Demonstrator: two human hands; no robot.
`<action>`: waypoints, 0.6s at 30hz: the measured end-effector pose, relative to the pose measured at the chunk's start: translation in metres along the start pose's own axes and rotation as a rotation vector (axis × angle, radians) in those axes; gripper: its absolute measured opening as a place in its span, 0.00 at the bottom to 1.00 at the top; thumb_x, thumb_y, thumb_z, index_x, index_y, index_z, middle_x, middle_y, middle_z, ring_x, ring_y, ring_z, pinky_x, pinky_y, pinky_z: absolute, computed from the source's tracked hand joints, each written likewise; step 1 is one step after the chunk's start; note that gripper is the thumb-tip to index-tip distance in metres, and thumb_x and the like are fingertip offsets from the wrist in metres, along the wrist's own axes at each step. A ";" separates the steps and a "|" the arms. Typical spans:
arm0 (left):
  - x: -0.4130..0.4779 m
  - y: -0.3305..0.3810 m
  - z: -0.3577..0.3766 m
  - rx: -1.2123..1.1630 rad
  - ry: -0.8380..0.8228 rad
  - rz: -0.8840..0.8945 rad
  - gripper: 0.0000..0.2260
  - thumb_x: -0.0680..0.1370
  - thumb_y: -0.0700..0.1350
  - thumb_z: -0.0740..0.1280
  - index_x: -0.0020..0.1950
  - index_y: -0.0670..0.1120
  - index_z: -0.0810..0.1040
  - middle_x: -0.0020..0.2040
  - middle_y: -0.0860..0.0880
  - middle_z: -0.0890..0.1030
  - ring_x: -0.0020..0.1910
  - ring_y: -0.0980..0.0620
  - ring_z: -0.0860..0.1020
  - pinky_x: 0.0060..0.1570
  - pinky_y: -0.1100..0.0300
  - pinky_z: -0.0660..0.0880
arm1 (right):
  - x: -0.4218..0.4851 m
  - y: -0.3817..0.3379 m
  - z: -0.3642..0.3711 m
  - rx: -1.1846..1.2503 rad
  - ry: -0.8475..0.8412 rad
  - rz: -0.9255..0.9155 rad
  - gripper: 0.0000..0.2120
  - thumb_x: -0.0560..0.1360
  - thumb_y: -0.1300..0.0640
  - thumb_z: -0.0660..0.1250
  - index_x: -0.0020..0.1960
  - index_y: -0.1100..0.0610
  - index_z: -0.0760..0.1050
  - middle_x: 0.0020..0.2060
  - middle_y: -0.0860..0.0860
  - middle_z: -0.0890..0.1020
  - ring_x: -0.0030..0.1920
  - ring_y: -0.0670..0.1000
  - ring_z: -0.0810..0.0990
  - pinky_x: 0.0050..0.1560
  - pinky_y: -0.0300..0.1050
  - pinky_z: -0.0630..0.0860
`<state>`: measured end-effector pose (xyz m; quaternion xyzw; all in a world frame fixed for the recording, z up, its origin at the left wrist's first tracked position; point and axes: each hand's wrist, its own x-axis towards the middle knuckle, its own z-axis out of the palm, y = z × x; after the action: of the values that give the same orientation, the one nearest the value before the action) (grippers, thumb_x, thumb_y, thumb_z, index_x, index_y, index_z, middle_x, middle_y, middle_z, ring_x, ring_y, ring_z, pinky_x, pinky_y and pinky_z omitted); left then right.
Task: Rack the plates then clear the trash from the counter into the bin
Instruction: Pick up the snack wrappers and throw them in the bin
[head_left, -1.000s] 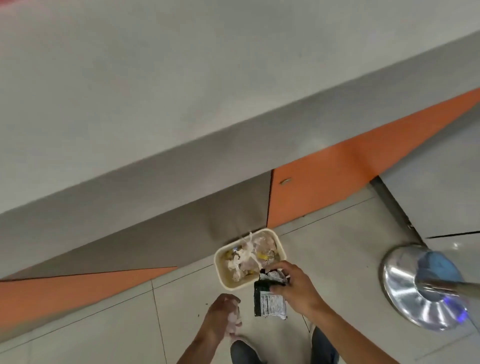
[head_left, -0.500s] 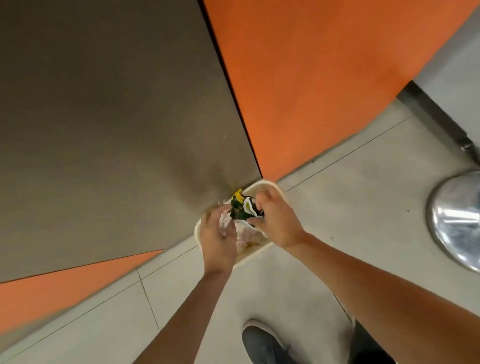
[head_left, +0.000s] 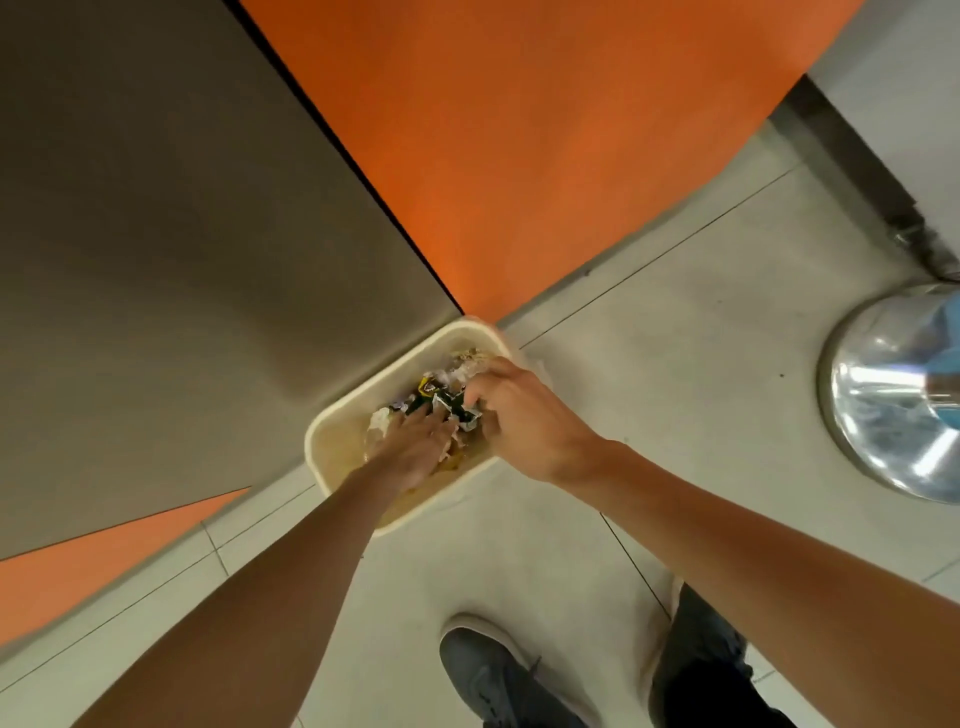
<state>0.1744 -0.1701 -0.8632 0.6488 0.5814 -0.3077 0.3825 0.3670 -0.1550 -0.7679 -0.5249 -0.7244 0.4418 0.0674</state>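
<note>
The cream bin (head_left: 332, 422) sits on the floor (head_left: 685, 364) in the middle of the frame, right against the grey and orange wall (head_left: 519, 130). Both hands are inside it. The left hand (head_left: 410, 448) lies flat with straight fingers, pressing on the trash (head_left: 460, 370). The right hand (head_left: 524, 422) curls its fingers around a dark wrapper (head_left: 453, 408). A shiny metal stand (head_left: 893, 400) is at the right edge. A grey shoe (head_left: 483, 670) shows at the bottom.
</note>
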 end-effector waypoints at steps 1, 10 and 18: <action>-0.007 0.003 -0.006 -0.161 0.090 -0.024 0.17 0.84 0.47 0.54 0.72 0.47 0.69 0.76 0.45 0.65 0.75 0.42 0.62 0.70 0.49 0.62 | -0.005 0.000 -0.005 0.039 0.020 0.012 0.15 0.74 0.67 0.65 0.59 0.59 0.77 0.61 0.54 0.75 0.57 0.54 0.76 0.59 0.48 0.74; -0.082 0.023 -0.052 -0.682 0.571 -0.084 0.13 0.74 0.35 0.69 0.36 0.52 0.82 0.50 0.57 0.82 0.41 0.57 0.77 0.37 0.78 0.67 | -0.049 -0.017 -0.049 0.099 0.071 0.120 0.12 0.76 0.65 0.65 0.58 0.57 0.78 0.55 0.53 0.77 0.55 0.54 0.77 0.57 0.49 0.75; -0.165 0.053 -0.086 -0.743 0.713 -0.058 0.11 0.71 0.31 0.69 0.36 0.47 0.82 0.46 0.53 0.81 0.46 0.58 0.77 0.48 0.67 0.70 | -0.086 -0.070 -0.092 0.119 0.072 0.140 0.13 0.76 0.65 0.64 0.58 0.57 0.78 0.54 0.54 0.77 0.55 0.53 0.76 0.56 0.48 0.75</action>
<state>0.2005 -0.1837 -0.6717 0.5176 0.7634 0.1495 0.3563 0.4075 -0.1774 -0.6308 -0.5850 -0.6555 0.4683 0.0933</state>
